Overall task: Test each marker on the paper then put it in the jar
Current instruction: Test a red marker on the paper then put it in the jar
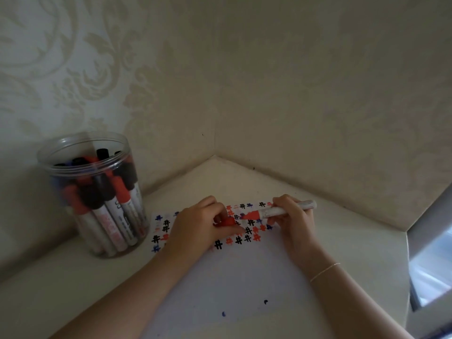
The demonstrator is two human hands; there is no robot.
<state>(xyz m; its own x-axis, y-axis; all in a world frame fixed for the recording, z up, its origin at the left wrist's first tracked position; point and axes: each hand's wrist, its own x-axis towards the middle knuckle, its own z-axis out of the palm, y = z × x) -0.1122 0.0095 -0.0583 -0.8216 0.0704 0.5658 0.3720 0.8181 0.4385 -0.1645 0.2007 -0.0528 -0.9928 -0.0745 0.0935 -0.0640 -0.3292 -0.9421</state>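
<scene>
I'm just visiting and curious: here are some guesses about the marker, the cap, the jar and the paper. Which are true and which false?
1. The right hand holds a red-tipped white marker over the marked white paper sheet. True.
2. The left hand is empty. False: its fingers hold the marker's red cap.
3. The clear plastic jar lies on its side. False: it stands upright, left of the paper.
4. The jar already holds many markers. True.
5. The paper's marks are all black. False: there are red, blue and black ones.
</scene>
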